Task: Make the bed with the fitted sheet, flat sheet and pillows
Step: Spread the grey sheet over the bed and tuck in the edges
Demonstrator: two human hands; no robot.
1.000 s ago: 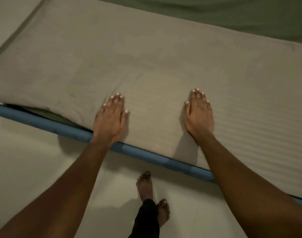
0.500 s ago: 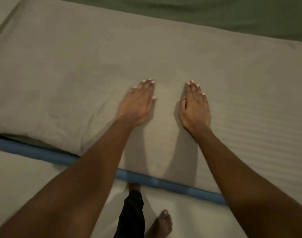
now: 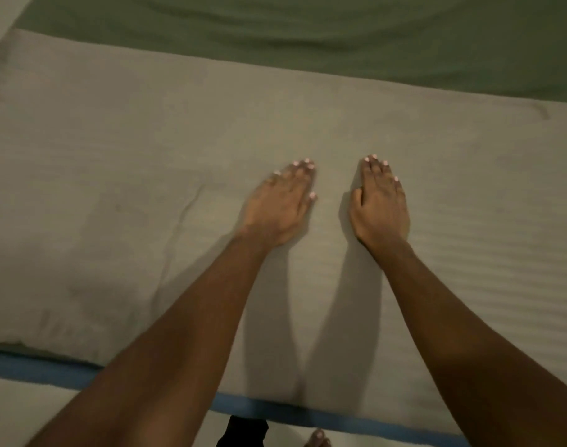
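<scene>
Left hand (image 3: 280, 204): lying palm down on the beige sheet (image 3: 146, 156), fingers straight and pressed together, gripping nothing; the fingertips are pointing toward the far side of the bed.
Right hand (image 3: 380, 206): also lying flat and released on the same sheet, just beside the left hand with a narrow strip of cloth showing between them; the thumb is tucking in against the palm.
Forearms: both are reaching in from the near edge of the bed, bare, casting two dark shadows on the cloth beneath them.
Beige sheet: covering the near half of the bed from the left edge to the right edge, faintly striped on the right, mostly smooth; whether it is the flat sheet I cannot tell.
Crease (image 3: 182, 217): a thin wrinkle is running through the sheet left of the left hand, toward the near left corner.
Green sheet (image 3: 340, 37): lying along the far side of the bed, beyond the straight far edge of the beige sheet, with soft ripples in it.
Blue bed frame (image 3: 50, 369): showing as a band along the near edge, under the beige sheet's hem.
Floor (image 3: 14, 411): pale, below the frame.
Foot (image 3: 317, 439): toes are peeking in at the bottom edge, next to a black trouser leg (image 3: 243, 432).
</scene>
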